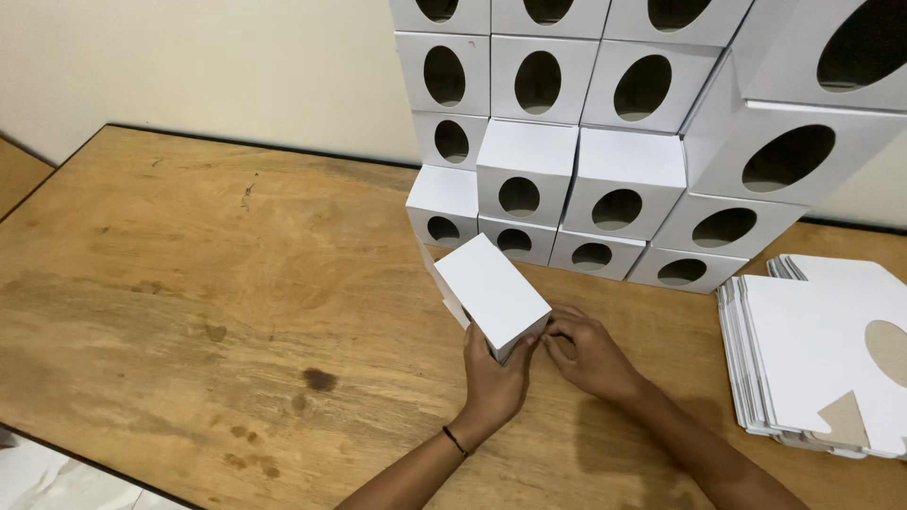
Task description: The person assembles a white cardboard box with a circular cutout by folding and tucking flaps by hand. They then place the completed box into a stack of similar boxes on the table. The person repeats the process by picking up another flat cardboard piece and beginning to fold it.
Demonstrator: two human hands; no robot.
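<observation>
Near the middle of the frame, a little below centre, a white cardboard box [491,291] rests tilted on the wooden table [189,283], its plain broad face turned up and its near corner pointing toward the person. The left hand [496,378] is curled around that near lower corner, thumb on the right side and fingers wrapped under the left edge, so it is closed on the box. The right hand [588,354] sits just beside it with its fingers bent, fingertips pressing at the box's lower right edge; it touches the box, but whether it truly grips it I cannot tell.

The box looks light and hollow, made of thin folded card. It should feel stiff along its creases and corners but give easily in the middle of a panel, so a hard squeeze there could dent it. The surface seems smooth and matte, not very slippery. The edges and corners look like the safest places to hold.

In the upper right of the frame, a stack of finished boxes [605,123] with oval cut-outs stands against the wall. At the right edge lies a pile of flat unfolded blanks [812,349], well apart from the hands.
</observation>
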